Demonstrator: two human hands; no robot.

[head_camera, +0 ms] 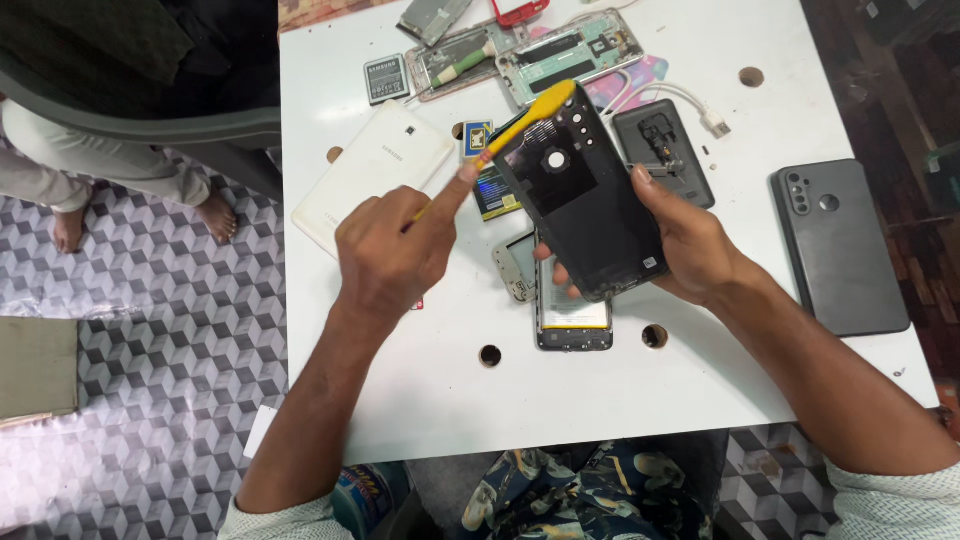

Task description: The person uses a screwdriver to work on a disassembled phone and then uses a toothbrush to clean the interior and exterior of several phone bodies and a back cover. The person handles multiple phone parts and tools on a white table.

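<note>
Presently your right hand [690,245] grips the black phone back cover [580,200], tilted above the white table [430,380], while your left hand [390,255] is closed on a yellow pry tool [525,115] whose tip touches the cover's top edge.

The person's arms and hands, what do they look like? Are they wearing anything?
Both arms are bare from wrist to past the elbow. The left hand and the right hand wear no gloves, rings or watch that I can see. Pale, finely patterned sleeves are pushed up high, showing at the bottom corners: the left sleeve and the right sleeve.
</note>
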